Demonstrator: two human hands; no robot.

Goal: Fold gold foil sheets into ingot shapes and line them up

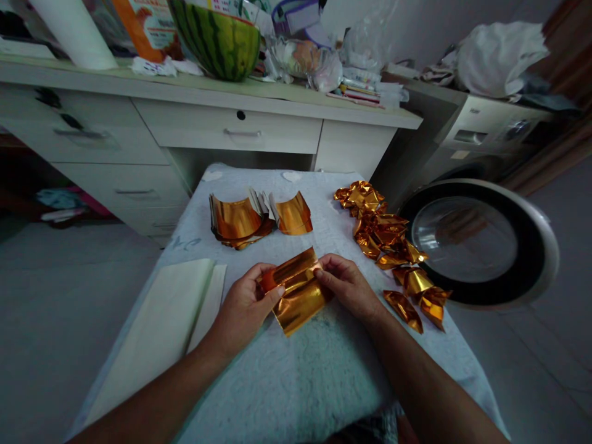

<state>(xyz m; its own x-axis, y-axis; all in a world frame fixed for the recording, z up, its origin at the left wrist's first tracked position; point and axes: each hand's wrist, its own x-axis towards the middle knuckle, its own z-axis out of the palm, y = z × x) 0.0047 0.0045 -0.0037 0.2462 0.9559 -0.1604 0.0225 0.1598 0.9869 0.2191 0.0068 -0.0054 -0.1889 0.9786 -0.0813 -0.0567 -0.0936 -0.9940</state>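
Between my hands is a sheet of gold foil paper [303, 302], creased across its middle and tilted above the cloth. My left hand [252, 299] pinches its left edge, thumb on top, where the foil looks reddish orange. At the right edge, my right hand [342, 280] grips the foil between thumb and fingers. Beyond my hands lie two curled stacks of gold foil sheets, a thicker left stack [238, 219] and a smaller right stack [293, 214]. Several folded gold foil pieces [382, 231] are heaped along the right side of the cloth.
A pale cloth [324, 376] covers the table. Folded whitish paper [161, 314] lies at its left. Behind stands a white drawer counter [277, 132] bearing a cut watermelon [222, 43] and plastic bags. On the right, a washing machine's round door [472, 240] hangs open near the table edge.
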